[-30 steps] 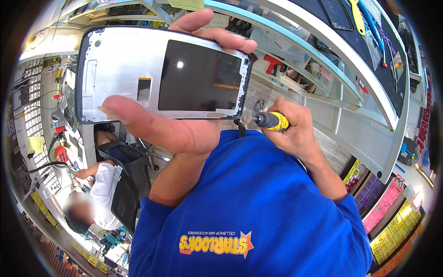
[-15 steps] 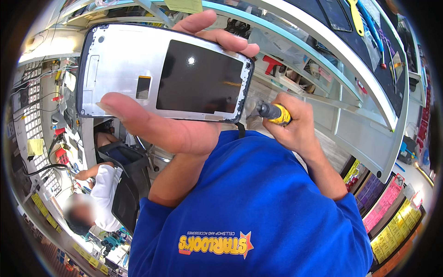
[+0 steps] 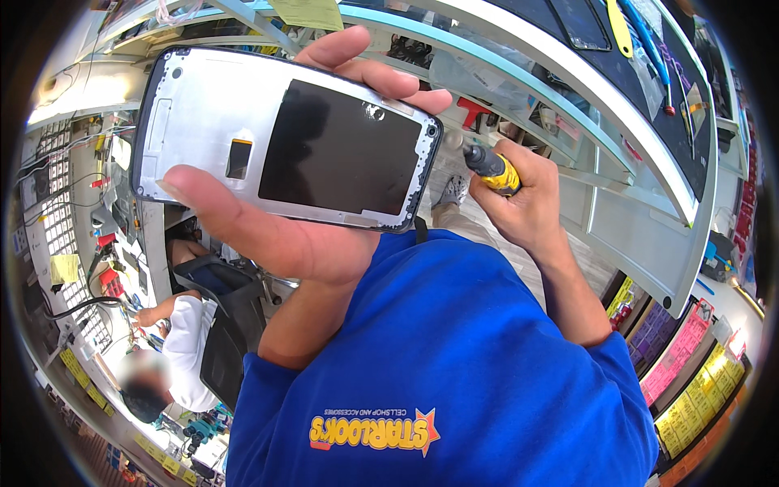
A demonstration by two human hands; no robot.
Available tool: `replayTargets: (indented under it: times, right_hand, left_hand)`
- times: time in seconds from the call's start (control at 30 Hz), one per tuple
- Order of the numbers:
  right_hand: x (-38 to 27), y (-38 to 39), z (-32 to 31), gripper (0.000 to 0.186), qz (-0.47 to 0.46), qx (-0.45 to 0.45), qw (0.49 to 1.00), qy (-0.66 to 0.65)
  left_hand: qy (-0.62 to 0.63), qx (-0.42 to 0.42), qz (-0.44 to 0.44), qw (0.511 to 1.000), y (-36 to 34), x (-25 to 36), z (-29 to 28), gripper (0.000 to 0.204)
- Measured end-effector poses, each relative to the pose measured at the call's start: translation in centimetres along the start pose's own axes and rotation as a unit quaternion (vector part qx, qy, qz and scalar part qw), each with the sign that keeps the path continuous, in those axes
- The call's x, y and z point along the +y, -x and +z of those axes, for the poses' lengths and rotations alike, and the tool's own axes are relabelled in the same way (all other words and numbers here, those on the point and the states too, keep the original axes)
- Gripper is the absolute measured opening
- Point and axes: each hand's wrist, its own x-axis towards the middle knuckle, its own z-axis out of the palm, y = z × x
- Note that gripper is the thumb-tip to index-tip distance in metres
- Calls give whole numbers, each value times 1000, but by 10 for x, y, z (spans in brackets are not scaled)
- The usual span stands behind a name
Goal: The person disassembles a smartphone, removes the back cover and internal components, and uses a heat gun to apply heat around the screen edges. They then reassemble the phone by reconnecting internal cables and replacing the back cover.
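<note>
My left hand is closed around a phone's mid-frame, thumb along its lower edge and fingers over the upper edge. The frame's silver inner side faces up, with a large black rectangle on its right part and a small dark window near the thumb. Off the frame's right end, my right hand grips a slim yellow and black rotary tool. The tool's tip points up and left, apart from the frame; a pale, blurred round piece shows at it.
A glass-and-white-framed counter crosses the upper right, with tools on a dark mat. A red tool lies on a shelf inside. To the left, another person sits in a black chair at a workbench.
The phone frame has tilted, its right end dropping and its left end shifting slightly up and left. My right hand has moved a little right, so the rotary tool is farther from the frame's edge.
</note>
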Motion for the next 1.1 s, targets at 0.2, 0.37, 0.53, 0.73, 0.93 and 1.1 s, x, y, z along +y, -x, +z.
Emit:
replayTargets:
  times: [0.2,0.37,0.53,0.73,0.93,1.1]
  right_hand:
    - [4,-2,-1,22,-4,2,1000,-7]
    - [6,-4,-7,21,-4,4,1000,-3]
    - [9,-6,-9,21,-10,5,1000,0]
    - [-1,-9,-7,22,111,13,980,-167]
    - [-21,-10,-11,34,238,-108,843,-470]
    - [-25,-14,-1,30,238,-115,816,-513]
  left_hand:
    - [-3,-9,-4,1000,-2,-2,-1,120]
    - [-9,2,-15,1000,-2,-4,1,120]
    - [1,11,-15,1000,-3,-8,2,119]
    - [21,47,-57,997,-4,-4,6,116]
    - [-37,96,-145,984,-6,-6,6,108]
    - [-88,108,-199,970,-10,-6,4,101]
